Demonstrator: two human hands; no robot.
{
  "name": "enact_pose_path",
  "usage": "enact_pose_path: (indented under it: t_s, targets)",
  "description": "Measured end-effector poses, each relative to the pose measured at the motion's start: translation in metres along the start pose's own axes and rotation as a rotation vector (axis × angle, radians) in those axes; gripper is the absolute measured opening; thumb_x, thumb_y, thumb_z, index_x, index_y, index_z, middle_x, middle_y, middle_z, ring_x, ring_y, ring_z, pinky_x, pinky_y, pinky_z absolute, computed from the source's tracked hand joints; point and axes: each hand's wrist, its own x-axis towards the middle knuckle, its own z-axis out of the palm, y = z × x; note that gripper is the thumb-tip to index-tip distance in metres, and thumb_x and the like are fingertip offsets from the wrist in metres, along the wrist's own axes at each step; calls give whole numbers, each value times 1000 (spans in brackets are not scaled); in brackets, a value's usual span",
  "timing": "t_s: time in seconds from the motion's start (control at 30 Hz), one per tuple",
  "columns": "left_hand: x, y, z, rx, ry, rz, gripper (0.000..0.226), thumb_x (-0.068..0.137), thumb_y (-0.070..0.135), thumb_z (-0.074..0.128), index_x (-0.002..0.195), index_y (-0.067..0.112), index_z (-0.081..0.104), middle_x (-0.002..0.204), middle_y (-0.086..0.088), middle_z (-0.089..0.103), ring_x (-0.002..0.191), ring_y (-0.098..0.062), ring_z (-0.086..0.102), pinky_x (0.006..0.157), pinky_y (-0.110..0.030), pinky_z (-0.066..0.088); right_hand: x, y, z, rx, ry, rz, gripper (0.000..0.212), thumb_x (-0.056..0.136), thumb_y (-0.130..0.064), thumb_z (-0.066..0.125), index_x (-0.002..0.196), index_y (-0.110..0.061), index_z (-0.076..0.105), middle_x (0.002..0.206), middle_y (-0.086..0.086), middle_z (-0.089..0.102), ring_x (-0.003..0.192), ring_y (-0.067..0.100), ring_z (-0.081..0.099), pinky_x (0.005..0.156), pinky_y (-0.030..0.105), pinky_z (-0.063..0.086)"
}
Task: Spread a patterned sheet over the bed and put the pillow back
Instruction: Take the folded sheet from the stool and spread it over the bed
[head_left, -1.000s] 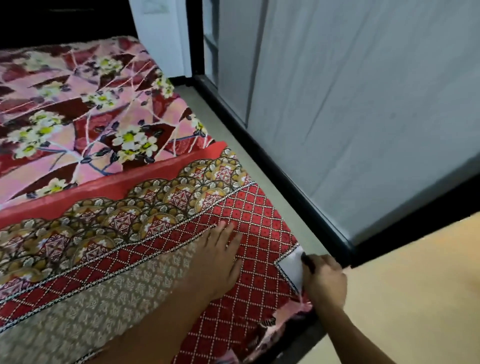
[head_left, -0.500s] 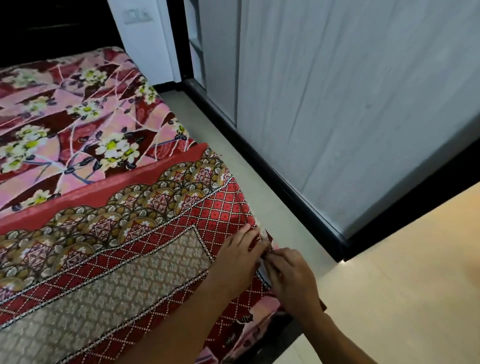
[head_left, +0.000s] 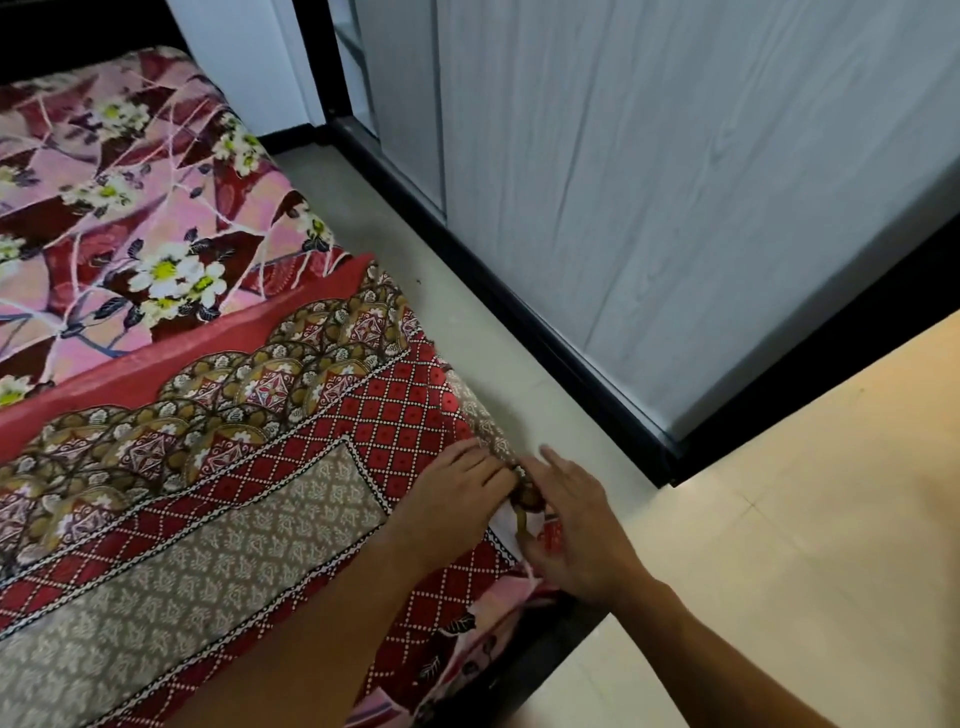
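A red patterned sheet (head_left: 332, 415), with a diamond grid, scalloped brown border and beige centre panel, covers the near part of the bed. Beyond it the pink floral bedding (head_left: 130, 208) lies bare. At the bed's right edge my left hand (head_left: 452, 499) lies palm down on the sheet. Its fingertips meet my right hand (head_left: 566, 525), which pinches the sheet's folded-over edge just over the side of the mattress. The sheet's white underside shows between the two hands. No pillow is in view.
A grey wood-grain wardrobe (head_left: 675, 182) with a black base runs along the right, leaving a narrow strip of pale floor (head_left: 467, 322) beside the bed. Beige floor tiles (head_left: 779, 545) spread at the lower right. A white wall corner (head_left: 239, 62) stands at the bed's far end.
My left hand slid right from flat on the sheet to the bed's edge. My right hand came up from the corner to meet it, and the sheet's edge is now folded over between them.
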Motion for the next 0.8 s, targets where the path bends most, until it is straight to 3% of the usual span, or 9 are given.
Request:
enact_pose_path:
  t_s: [0.07,0.1,0.17,0.3,0.43,0.53,0.6,0.7,0.8]
  targets:
    - [10,-4,-6,-29,-4,73,16,96,24,54,111,20,59,105,2,68,98,-18,62,105,-37,45,15,-1,-2,23,-35,-53,30,82,-40,64,111,-38,55,96,-26,58,97,4,55,107,36,36]
    - [13,-7,-10,-35,-29,102,17,99,29,50,110,20,59,104,2,68,96,-18,63,99,-36,48,23,1,-4,-8,-33,-64,15,80,-39,64,89,-39,52,72,-25,47,76,3,48,92,36,39]
    - [17,-18,-18,-6,-161,112,30,101,44,42,112,21,58,109,0,67,101,-19,62,95,-37,49,31,10,-8,-75,-36,-50,18,79,-43,65,71,-33,53,57,-18,39,67,3,38,81,32,33]
    - [10,-48,-29,142,-452,-7,49,98,55,45,132,20,54,137,-4,58,126,-24,50,105,-43,34,31,13,-5,-136,-23,-133,14,83,-46,64,83,-33,70,75,-18,62,88,7,50,90,34,33]
    - [-5,-56,-39,131,-327,26,33,94,40,56,123,24,59,125,-2,63,116,-25,55,98,-44,39,37,-14,-5,-100,-21,-256,16,89,-40,65,100,-32,73,106,-18,72,121,5,54,117,40,30]
    - [-5,-60,-57,103,-143,60,21,86,30,64,106,27,65,106,1,63,103,-21,57,92,-42,47,48,-51,-14,-67,-126,-303,18,93,-42,60,86,-27,68,87,-12,69,85,4,61,88,25,49]
    - [0,-60,-78,104,-75,43,19,85,26,60,103,29,67,102,3,61,100,-20,55,92,-41,47,62,-76,-26,-53,-220,-201,21,93,-47,56,87,-28,62,76,-12,62,66,4,55,66,20,48]
    - [2,-65,-108,172,-69,-62,17,80,25,62,95,28,69,98,2,61,98,-21,56,89,-41,48,81,-98,-37,-25,-229,-70,25,93,-49,52,104,-29,60,88,-7,67,76,14,62,66,28,50]
    - [-11,-73,-132,267,-143,-257,13,74,25,73,87,24,69,104,-6,60,106,-28,55,88,-45,46,90,-121,-44,-19,-144,-97,31,91,-44,44,111,-25,60,92,3,70,80,24,63,62,28,37]
